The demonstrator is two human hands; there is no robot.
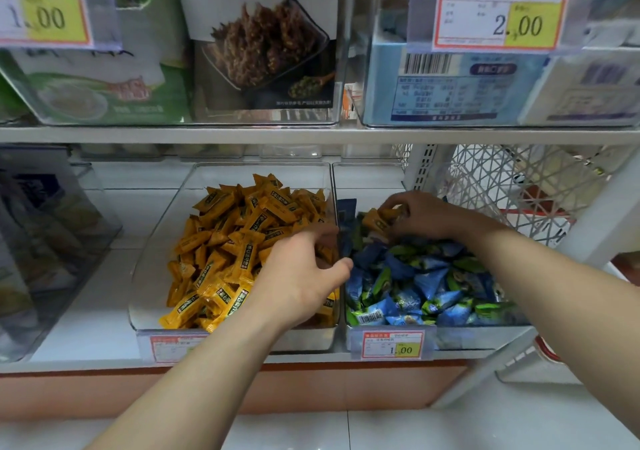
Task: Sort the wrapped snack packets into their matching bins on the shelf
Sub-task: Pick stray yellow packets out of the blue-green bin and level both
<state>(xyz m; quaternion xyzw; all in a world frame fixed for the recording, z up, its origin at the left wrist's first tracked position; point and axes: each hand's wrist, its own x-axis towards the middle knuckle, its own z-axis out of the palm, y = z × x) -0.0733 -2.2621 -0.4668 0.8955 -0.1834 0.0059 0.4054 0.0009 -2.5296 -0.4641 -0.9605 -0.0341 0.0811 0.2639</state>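
Both arms are bare from the frame's edge to the wrist: only skin shows along the whole visible length of each forearm. The left hand [301, 276] and the right hand [426, 214] are bare as well, fingers and backs uncovered. The nails seem short and plain, though the fingertips are too soft to be sure. The left forearm looks wider near the lower edge, stretched by the wide lens.
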